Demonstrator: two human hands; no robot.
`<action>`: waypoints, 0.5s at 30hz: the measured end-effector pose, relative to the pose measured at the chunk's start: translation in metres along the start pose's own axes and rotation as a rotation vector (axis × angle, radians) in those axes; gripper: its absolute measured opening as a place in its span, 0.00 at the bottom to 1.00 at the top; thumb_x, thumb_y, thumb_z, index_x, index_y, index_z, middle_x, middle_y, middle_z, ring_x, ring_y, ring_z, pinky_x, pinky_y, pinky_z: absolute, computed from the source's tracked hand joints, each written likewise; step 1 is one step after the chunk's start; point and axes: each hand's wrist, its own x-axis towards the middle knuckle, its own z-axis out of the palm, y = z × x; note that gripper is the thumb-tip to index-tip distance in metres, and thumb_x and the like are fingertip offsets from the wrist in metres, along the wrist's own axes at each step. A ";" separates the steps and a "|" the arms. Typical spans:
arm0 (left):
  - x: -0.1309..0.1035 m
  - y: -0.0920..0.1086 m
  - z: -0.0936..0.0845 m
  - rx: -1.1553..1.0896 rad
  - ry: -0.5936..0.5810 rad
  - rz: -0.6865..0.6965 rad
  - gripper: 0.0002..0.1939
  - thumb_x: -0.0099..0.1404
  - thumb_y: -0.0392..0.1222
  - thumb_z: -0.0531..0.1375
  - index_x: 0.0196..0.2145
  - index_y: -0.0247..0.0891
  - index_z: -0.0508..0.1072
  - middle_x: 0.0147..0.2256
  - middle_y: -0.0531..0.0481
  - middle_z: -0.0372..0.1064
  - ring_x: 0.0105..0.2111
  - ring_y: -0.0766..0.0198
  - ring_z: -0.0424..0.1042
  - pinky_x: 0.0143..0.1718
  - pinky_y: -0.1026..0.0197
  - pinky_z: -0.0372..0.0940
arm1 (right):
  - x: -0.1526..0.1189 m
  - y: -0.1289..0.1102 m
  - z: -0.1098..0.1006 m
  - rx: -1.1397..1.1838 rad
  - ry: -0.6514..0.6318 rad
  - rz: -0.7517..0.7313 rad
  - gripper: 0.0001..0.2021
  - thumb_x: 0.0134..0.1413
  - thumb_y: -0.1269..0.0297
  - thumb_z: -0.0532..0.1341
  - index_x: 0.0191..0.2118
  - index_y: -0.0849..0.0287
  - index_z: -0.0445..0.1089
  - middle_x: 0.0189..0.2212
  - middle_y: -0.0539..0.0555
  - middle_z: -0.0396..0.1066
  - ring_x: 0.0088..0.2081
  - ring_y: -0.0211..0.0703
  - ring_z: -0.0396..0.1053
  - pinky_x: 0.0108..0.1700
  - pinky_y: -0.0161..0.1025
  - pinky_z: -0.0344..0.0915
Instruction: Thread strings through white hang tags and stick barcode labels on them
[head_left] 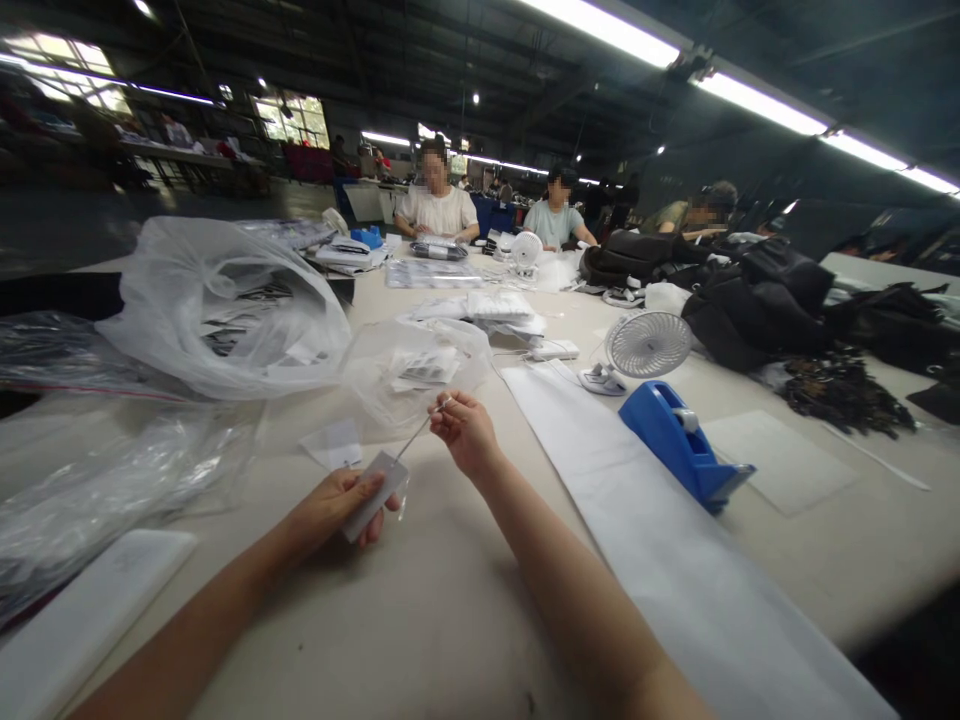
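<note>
My left hand (351,508) pinches a light grey hang tag (373,498) between thumb and fingers. A thin string (413,437) runs from the tag's upper end to my right hand (463,432), whose fingertips are closed on it and hold it taut. A small clear strip (404,500) dangles beside the tag. Just behind my left hand, white paper tags (334,443) lie on the table. Beyond my right hand sits an open clear plastic bag (360,378) with printed labels (426,368) in it.
A blue tape dispenser (667,440) and a white fan (646,345) stand to the right, near a long white sheet (600,470). At left lie a large plastic bag (161,300) and clear packaging (127,480). Black bags (757,300) are heaped at right; co-workers sit across the table.
</note>
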 end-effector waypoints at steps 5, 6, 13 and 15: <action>0.005 0.000 0.001 0.010 0.169 -0.045 0.39 0.48 0.79 0.64 0.27 0.33 0.76 0.19 0.43 0.74 0.17 0.62 0.69 0.19 0.62 0.61 | -0.002 0.002 0.003 0.114 -0.102 0.049 0.06 0.45 0.75 0.66 0.32 0.60 0.71 0.26 0.51 0.75 0.25 0.33 0.71 0.29 0.27 0.71; 0.005 0.001 0.001 0.005 0.181 -0.057 0.39 0.48 0.79 0.64 0.27 0.34 0.76 0.19 0.43 0.74 0.17 0.61 0.70 0.19 0.62 0.62 | -0.003 0.002 0.002 0.131 -0.146 0.044 0.06 0.45 0.75 0.66 0.31 0.60 0.71 0.26 0.50 0.75 0.25 0.32 0.70 0.29 0.27 0.71; 0.001 0.002 0.005 -0.071 0.165 -0.064 0.38 0.50 0.78 0.65 0.28 0.32 0.77 0.22 0.41 0.76 0.20 0.59 0.73 0.22 0.60 0.66 | 0.006 0.002 -0.007 0.126 -0.093 0.031 0.14 0.41 0.77 0.64 0.38 0.57 0.72 0.31 0.49 0.76 0.26 0.34 0.70 0.32 0.31 0.72; -0.001 0.003 0.005 -0.055 0.192 -0.040 0.38 0.52 0.78 0.63 0.27 0.33 0.77 0.21 0.42 0.76 0.19 0.60 0.72 0.21 0.60 0.66 | 0.008 0.001 -0.009 0.097 -0.109 -0.003 0.17 0.41 0.75 0.64 0.41 0.57 0.72 0.38 0.52 0.78 0.34 0.38 0.75 0.38 0.35 0.74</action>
